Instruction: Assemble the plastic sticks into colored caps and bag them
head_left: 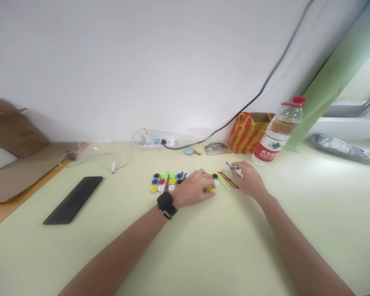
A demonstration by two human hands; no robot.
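My left hand [195,188], with a black watch [165,201] at the wrist, reaches over a group of small coloured discs. Its thumb and fingers close around a yellow disc [211,189], partly hidden by them. Between the thumb and fingers of my right hand [247,177] is a thin blue plastic stick [230,165], raised at its far end. Close by on the table lie a black stick [231,181], a red stick [227,179] and yellow-green sticks [223,181]. Left of my left hand, several discs [162,181] stand in rows with more sticks [167,181] lying across them.
A water bottle [273,139] and a striped bag [244,133] stand behind my right hand. Glasses [216,146] and a power strip [156,142] lie along the wall. Leftward are a charging cable [113,167], a black flat slab [74,200] and a cardboard box [15,152].
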